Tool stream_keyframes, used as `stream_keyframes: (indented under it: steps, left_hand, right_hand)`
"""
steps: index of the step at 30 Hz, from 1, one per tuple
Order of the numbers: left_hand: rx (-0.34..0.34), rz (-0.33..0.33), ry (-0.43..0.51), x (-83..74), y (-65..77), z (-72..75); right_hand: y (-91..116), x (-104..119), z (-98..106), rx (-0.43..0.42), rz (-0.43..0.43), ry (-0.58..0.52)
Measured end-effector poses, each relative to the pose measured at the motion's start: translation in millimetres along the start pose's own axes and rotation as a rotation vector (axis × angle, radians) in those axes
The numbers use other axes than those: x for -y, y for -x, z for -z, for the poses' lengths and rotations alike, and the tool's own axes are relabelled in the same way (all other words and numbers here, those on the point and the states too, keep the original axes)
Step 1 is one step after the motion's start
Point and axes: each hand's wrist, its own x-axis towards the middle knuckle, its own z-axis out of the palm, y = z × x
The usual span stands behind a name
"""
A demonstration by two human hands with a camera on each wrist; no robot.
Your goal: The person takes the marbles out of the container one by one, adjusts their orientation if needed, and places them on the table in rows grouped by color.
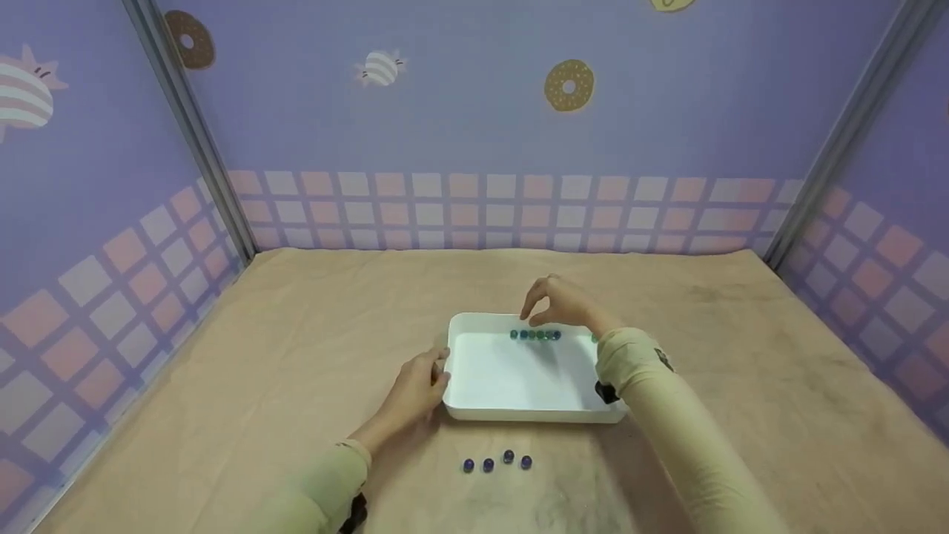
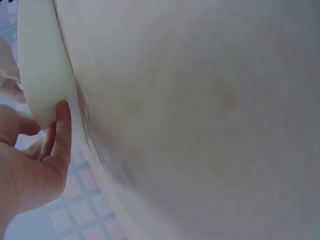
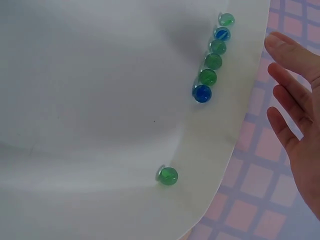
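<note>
Brace the white tray [image 1: 519,378], just below frame centre; best to nudge lightly, to avoid scattering the row of marbles [image 1: 540,335] near its far wall. Mind the four blue marbles [image 1: 488,465] at lower centre. For pose: gripping the tray's left wall with the left hand [image 1: 417,386]; poised near the far rim with the right hand [image 1: 565,302], holding nothing, with fingers loosely bent.

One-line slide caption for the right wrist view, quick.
Right hand beside a white tray: six marbles in a row, one green marble apart.
</note>
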Motion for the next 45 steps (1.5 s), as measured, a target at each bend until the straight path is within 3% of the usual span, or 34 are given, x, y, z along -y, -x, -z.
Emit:
stream_keyframes:
  steps: [9,18,24,29,45]
  left_hand:
    - [0.016,0.007,0.004,-0.3,-0.4,-0.8]
    - [0.020,-0.049,-0.015,3.0,0.1,1.0]
    - [0.009,-0.055,-0.027,3.9,-1.0,0.0]
    - [0.003,-0.047,-0.029,4.0,-0.7,-0.1]
    - [0.003,-0.046,-0.041,1.9,-1.4,-0.6]
  right_hand:
    - [-1,-7,-12,0.018,-0.026,0.042]
    - [-3,-5,-24,-0.003,0.048,0.110]
    - [-4,-5,-30,-0.017,0.049,0.113]
    - [-4,-6,-33,-0.017,0.027,0.105]
    - [-2,-10,-35,-0.054,0.076,0.126]
